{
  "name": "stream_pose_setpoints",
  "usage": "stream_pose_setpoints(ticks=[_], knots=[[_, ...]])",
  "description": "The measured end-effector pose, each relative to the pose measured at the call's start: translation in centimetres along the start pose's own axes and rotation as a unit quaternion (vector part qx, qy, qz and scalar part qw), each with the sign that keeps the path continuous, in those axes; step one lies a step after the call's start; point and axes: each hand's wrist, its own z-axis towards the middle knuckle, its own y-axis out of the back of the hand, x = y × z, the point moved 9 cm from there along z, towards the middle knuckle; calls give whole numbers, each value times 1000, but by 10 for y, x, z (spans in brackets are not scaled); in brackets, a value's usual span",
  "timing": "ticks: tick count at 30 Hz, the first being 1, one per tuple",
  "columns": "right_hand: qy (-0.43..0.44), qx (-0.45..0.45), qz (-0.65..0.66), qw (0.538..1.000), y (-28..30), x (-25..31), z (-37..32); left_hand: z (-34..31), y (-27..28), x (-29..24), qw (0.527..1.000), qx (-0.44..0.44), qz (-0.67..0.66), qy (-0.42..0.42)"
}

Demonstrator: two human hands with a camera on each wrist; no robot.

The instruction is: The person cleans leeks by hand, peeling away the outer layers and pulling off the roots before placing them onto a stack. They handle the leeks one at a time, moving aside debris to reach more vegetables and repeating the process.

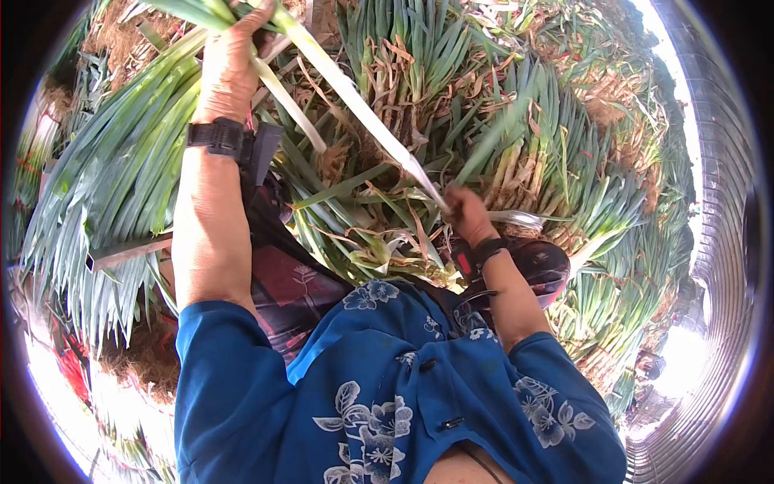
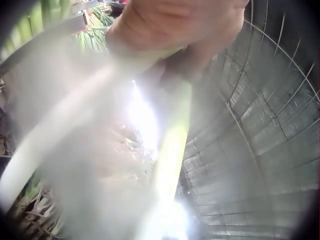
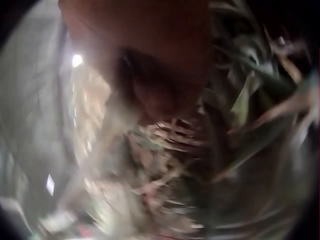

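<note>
A long green onion [image 1: 363, 109] slants across the middle of the head view, its pale stalk stretched taut between both hands above the heaped pile. The left hand [image 1: 230, 56] is raised high on a nearly straight arm, fingers curled round the onion's leafy upper part. It also holds a second stalk [image 1: 290, 105], which hangs loose beneath. In the left wrist view that hand [image 2: 170, 25] closes over the pale stalks [image 2: 172, 145], though glare blurs the details. The right hand [image 1: 468, 211] sits lower and nearer the body, elbow bent, fist closed on the onion's lower end. The right wrist view is too blurred to show its fingers. Bundled green onions [image 1: 564, 161] lie all around. A blue flowered shirt [image 1: 387, 387] fills the foreground, and a ribbed metal wall [image 2: 260, 150] stands beside.
</note>
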Motion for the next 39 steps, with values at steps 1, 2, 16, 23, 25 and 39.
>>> stream_pose_setpoints(ticks=[1, 2, 16, 23, 25, 39], knots=[[34, -98, -239, 965, 32, -11, 2, -2, -1, 1, 1000, 4, -5, -18], [67, -193, -460, 864, 52, -13, -6, 1, 7, -4, 999, -26, -10, -24], [71, 101, -235, 964, -259, 98, -17, -47, -74, 49, 984, 82, 44, 153], [199, -1, -294, 935, -241, 96, -18, -60, -91, 69, 964, 139, -37, 223], [219, -20, -302, 928, -238, 92, -15, -59, -92, 73, 966, 137, -38, 218], [299, -145, -279, 901, -234, 85, 6, -59, -102, 69, 988, 90, -46, 115]])
